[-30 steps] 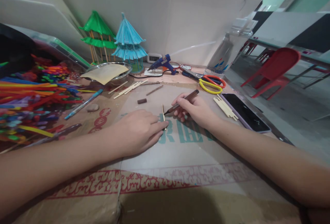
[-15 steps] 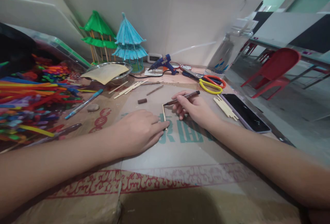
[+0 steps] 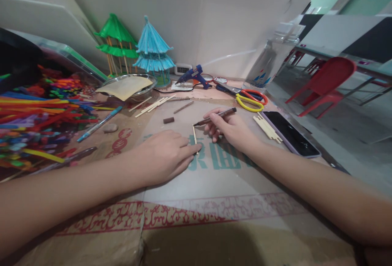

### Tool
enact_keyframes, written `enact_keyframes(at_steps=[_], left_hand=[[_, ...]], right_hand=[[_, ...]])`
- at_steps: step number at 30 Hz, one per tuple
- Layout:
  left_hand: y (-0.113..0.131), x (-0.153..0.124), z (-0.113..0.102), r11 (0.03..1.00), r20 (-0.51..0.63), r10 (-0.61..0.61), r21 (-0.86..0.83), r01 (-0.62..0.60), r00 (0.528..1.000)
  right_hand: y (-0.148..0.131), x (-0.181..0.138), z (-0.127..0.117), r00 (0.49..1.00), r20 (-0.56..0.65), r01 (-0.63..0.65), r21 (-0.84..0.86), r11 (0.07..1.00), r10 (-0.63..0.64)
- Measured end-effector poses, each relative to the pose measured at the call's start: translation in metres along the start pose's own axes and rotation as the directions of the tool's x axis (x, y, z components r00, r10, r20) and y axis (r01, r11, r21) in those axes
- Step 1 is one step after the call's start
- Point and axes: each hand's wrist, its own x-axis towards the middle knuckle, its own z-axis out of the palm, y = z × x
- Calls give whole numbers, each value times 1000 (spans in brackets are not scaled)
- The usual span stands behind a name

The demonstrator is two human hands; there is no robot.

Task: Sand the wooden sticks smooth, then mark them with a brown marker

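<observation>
My right hand point(image 3: 225, 127) is closed around a brown marker pen point(image 3: 220, 115). The uncapped tip meets, or nearly meets, the far end of a short pale wooden stick point(image 3: 195, 134). The stick lies on the covered table, its near end pinned beneath the forefinger of my left hand point(image 3: 168, 153); the thumb is hidden. Left of the pen lies its brown cap point(image 3: 168, 120). Just beyond it is a thin brown stick point(image 3: 183, 107). Several pale sticks point(image 3: 156, 106) are scattered farther back, and a bundle of thicker pale sticks point(image 3: 267, 128) lies beside my right wrist.
Colourful pipe cleaners point(image 3: 36, 123) fill the left side. Behind stand a green model pavilion point(image 3: 114, 33), a blue one point(image 3: 154, 47), a blue glue gun point(image 3: 192, 76) and a glass bowl point(image 3: 153, 85). Scissors point(image 3: 249, 100), a phone point(image 3: 289, 133) and a clear bottle point(image 3: 266, 61) occupy the right.
Almost nothing differs. The view has shifted very slightly; both hands, the marker and the stick keep the same places.
</observation>
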Motion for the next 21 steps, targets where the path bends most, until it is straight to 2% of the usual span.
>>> enact_keyframes(at_steps=[8,21], left_hand=[[0,1,0,999,-5,-5,-32,5,1000],[0,0,0,1000,1,-8,-15,8,1000]], right_hand=[[1,1,0,1000,-3,20,7,1000,-20],[-4,-2,-1,1000,17,-24,-27,999,24]])
